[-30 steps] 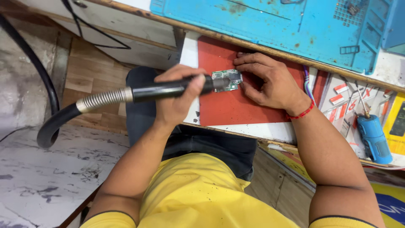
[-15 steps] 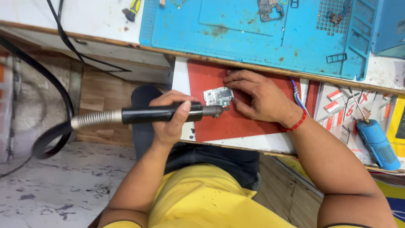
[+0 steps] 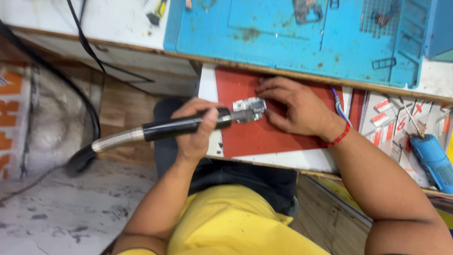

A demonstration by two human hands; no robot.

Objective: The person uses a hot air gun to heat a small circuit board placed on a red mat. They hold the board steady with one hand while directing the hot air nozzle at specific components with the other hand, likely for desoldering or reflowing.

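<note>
My left hand point(image 3: 197, 128) grips the black handle of a hot-air tool point(image 3: 177, 126) with a ribbed metal hose point(image 3: 115, 140) trailing left. Its metal nozzle points at a small circuit board point(image 3: 251, 106) lying on a red mat point(image 3: 264, 139). My right hand point(image 3: 297, 111), with a red thread bracelet on the wrist, rests on the mat, its fingertips pressing on the board's right edge. The nozzle tip lies right at the board; whether it touches is unclear.
A blue work mat point(image 3: 292, 33) with small parts lies on the bench beyond the red mat. A blue electric screwdriver point(image 3: 432, 160) and red-and-white strips lie at the right. Black cables point(image 3: 85, 42) hang at the left, and small pliers point(image 3: 158, 12) lie at the top.
The view has tilted, showing more of the blue mat and bench. Both hands keep their hold, with the nozzle still at the board.
</note>
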